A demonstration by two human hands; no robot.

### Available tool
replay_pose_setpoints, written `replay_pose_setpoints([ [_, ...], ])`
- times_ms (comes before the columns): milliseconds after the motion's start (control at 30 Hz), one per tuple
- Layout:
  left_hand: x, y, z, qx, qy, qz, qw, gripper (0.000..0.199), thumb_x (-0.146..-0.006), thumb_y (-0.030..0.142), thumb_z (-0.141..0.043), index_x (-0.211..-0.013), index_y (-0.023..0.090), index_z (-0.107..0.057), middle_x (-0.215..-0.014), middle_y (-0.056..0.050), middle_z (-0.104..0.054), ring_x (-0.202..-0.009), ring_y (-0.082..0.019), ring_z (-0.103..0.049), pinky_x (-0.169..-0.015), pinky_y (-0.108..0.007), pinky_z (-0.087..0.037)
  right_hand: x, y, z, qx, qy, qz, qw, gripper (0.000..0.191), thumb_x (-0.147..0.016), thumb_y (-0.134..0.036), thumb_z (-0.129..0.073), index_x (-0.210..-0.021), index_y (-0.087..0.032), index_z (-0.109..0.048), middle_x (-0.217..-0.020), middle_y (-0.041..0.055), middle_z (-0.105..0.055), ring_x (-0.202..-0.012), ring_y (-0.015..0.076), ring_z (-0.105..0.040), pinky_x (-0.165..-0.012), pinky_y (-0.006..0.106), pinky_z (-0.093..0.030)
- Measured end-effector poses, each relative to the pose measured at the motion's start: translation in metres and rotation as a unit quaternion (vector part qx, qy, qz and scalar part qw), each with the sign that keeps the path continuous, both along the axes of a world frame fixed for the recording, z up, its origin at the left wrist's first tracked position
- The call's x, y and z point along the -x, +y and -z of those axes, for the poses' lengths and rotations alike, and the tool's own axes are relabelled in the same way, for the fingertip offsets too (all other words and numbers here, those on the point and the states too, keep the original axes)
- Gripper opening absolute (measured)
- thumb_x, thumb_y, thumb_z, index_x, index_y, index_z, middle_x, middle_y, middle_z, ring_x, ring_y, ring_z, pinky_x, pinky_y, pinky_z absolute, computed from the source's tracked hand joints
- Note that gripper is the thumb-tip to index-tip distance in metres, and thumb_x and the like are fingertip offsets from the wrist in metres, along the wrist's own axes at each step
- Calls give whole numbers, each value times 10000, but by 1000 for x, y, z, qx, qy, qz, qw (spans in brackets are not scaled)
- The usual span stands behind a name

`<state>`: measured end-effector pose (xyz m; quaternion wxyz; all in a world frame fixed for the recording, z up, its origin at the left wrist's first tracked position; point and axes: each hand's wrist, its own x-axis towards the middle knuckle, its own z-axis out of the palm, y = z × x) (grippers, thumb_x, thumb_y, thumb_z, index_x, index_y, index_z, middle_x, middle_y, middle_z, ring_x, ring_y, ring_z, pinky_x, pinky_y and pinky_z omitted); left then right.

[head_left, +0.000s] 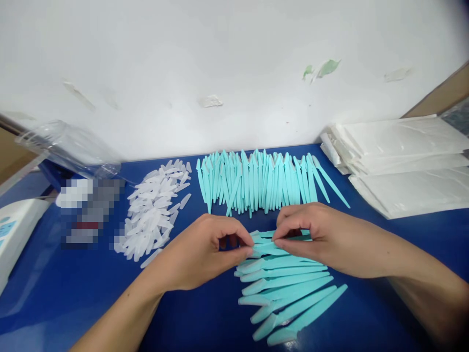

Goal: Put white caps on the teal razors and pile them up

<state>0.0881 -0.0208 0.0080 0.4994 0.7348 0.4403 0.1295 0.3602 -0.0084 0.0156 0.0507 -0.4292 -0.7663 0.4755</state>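
Note:
My right hand pinches the handle of a turquoise eyebrow razor between thumb and forefinger. At its blade end my left hand is closed, thumb and forefinger pressed together; whether a cap sits between them is hidden. Below both hands lies a fanned row of eyebrow razors, their blade ends pointing left with pale translucent covers. Beyond the hands, a dense row of turquoise eyebrow razors lies side by side. To the left is a loose heap of translucent white blade caps.
White plastic bags are stacked at the right. A clear plastic container lies at the back left, near a blurred-out item. A white device stands at the left edge of the blue table. A white wall rises behind.

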Motion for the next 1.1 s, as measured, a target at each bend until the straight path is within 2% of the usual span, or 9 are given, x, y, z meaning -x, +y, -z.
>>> replay_pose_setpoints([
  [133,-4,-2,4,-43,35,53,997,132,-986,336,-711,-946,253,-805,-855,9,-751,-752,-142,-657,-665,-267,-469,0,-4,2,-38,-52,-24,998,272,-1013,-422,-613,-906,-277,-817,-904,26,-707,-814,182,-615,-673,302,-415],
  [267,1,1,0,-62,34,24,997,189,-999,410,-700,-937,264,-803,-941,4,-763,-720,-134,-638,-631,-271,-450,-2,-1,3,-52,-71,16,996,244,-951,-468,-691,-892,-269,-819,-925,30,-747,-784,185,-637,-654,310,-428],
  [400,26,13,-12,-117,56,-98,987,243,-978,466,-720,-864,266,-798,-781,16,-723,-689,-146,-610,-629,-264,-452,-3,8,7,-116,-73,153,979,342,-961,-543,-667,-808,-259,-780,-800,19,-752,-664,177,-631,-627,329,-435],
  [533,69,28,-19,-205,140,-280,928,360,-906,596,-746,-886,239,-794,-754,-2,-723,-624,-151,-552,-572,-272,-411,3,24,14,-179,-115,240,947,437,-953,-616,-639,-734,-246,-719,-665,23,-717,-610,204,-627,-643,364,-441],
  [600,89,34,-19,-195,194,-307,911,438,-880,667,-729,-905,235,-794,-720,-5,-715,-593,-155,-533,-551,-279,-390,8,34,18,-206,-152,254,933,418,-940,-615,-638,-763,-244,-715,-695,34,-740,-668,237,-667,-669,376,-456],
  [700,107,42,-16,-152,277,-275,908,467,-856,696,-704,-907,245,-813,-669,-3,-699,-592,-173,-564,-571,-291,-402,13,46,23,-224,-202,261,917,351,-909,-568,-657,-801,-236,-697,-740,43,-762,-750,273,-708,-675,379,-475],
  [767,109,45,-11,-132,305,-248,910,470,-836,699,-705,-928,256,-833,-717,-8,-727,-625,-187,-604,-600,-299,-424,13,51,25,-212,-211,263,917,329,-889,-551,-662,-815,-232,-695,-748,40,-767,-741,271,-718,-652,372,-480],
  [933,98,51,0,-129,335,-221,907,509,-808,707,-711,-1031,274,-860,-866,-24,-775,-723,-219,-660,-639,-313,-436,12,52,22,-135,-165,284,935,239,-853,-457,-670,-842,-222,-711,-582,-4,-719,-590,227,-712,-622,344,-508],
  [1100,90,52,4,-134,342,-203,908,413,-843,619,-672,-938,251,-833,-776,-17,-728,-682,-211,-634,-615,-314,-410,12,53,19,-129,-157,305,930,279,-831,-422,-690,-973,-186,-735,-584,-5,-736,-567,225,-714,-627,340,-535],
])
